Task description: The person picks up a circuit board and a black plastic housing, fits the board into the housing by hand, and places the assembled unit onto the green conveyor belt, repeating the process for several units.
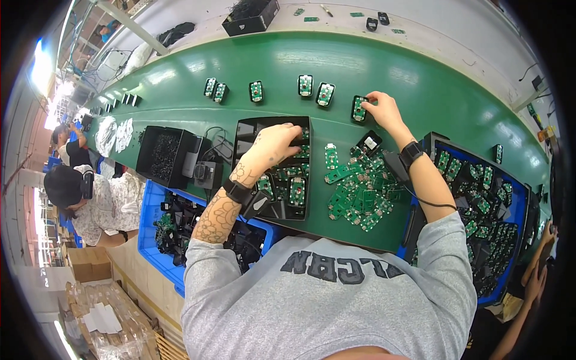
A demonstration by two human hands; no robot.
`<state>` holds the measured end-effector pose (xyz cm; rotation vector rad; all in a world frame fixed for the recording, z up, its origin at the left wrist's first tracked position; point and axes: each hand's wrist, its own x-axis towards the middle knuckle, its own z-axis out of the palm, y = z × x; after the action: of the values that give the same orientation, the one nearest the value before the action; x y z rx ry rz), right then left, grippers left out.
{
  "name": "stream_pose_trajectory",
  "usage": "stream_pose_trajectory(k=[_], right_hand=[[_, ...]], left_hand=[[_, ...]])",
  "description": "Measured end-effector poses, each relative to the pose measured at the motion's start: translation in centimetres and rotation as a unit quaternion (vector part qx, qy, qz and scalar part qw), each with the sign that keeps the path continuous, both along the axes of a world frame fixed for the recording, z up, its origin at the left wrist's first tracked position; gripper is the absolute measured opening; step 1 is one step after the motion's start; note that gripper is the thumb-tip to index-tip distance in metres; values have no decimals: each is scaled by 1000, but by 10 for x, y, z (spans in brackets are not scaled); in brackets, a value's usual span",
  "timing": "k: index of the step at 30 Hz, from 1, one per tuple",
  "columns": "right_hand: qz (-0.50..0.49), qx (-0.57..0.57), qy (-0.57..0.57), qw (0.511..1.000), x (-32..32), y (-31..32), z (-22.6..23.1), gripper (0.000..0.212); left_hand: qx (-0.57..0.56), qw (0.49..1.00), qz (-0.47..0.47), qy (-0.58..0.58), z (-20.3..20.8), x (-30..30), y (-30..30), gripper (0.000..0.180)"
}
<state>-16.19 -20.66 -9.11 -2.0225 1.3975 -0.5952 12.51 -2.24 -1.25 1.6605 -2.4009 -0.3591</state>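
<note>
My right hand (386,112) pinches the right side of a small black plastic case (356,116) with a green circuit board in it, on the green bench. My left hand (277,141) is over an open black box (243,129) holding several cased boards; its thumb and fingers are apart, with nothing visible between them. Inside that box, one cased board (297,191) lies near the front edge. Between my arms spreads a pile of loose green circuit boards (362,195), with a black case (370,141) at its far edge. Both wrists wear black bands.
Several cased boards (256,91) stand spaced along the bench (180,75). A black bin of small dark parts (164,153) stands left; blue crates (150,240) flank me, the right one (493,294) filled with cased boards. Co-workers (99,198) sit left; another person's hands (536,282) show right.
</note>
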Motion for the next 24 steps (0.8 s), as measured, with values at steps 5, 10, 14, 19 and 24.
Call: stream_pose_trajectory(k=[5,10,14,19,24], right_hand=[[-34,-109,-111,987,0,11,24,25],[-5,-138,-128,982,-2,19,40,21],[-2,-148,-143,979,-3,20,41,18],[6,-142,-148,979,-3,18,39,17],[6,-140,-146,979,-2,20,42,17]], left_hand=[[18,999,28,35,0,2,4,17],[-6,999,-31,-27,-3,11,-9,14],[4,997,-42,-72,3,7,-11,14],[-20,995,-50,-84,5,5,-8,14],[-62,996,-44,-45,6,9,-5,12]])
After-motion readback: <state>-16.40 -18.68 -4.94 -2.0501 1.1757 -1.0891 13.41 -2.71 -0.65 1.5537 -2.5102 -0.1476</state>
